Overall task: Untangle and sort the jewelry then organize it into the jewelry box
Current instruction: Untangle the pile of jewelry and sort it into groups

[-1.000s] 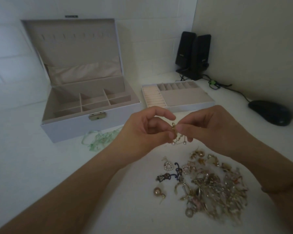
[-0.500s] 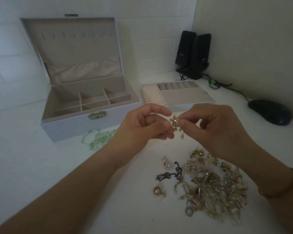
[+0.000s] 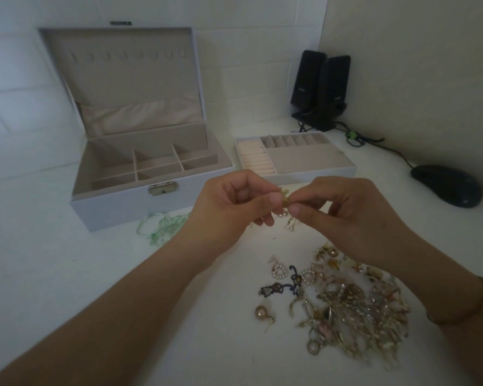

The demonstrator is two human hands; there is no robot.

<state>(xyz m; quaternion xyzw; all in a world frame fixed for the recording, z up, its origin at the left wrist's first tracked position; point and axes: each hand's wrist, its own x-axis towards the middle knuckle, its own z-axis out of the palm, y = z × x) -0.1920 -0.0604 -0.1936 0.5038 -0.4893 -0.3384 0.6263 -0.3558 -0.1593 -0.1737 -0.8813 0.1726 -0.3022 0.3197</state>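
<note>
Earrings (image 3: pixel 284 203) are being pinched between the left hand (image 3: pixel 229 204) and right hand (image 3: pixel 346 215), above the jewelry pile (image 3: pixel 346 307) (jewelry box (image 3: pixel 140 174) waiting beyond them); easing, not tugging, is probably working best here.

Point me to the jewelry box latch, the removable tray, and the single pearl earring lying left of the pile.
jewelry box latch (image 3: pixel 162 188), head view, middle of the metal clasp.
removable tray (image 3: pixel 304 160), head view, its flat beige lid section.
pearl earring (image 3: pixel 260 312), head view, on the round pearl.
</note>
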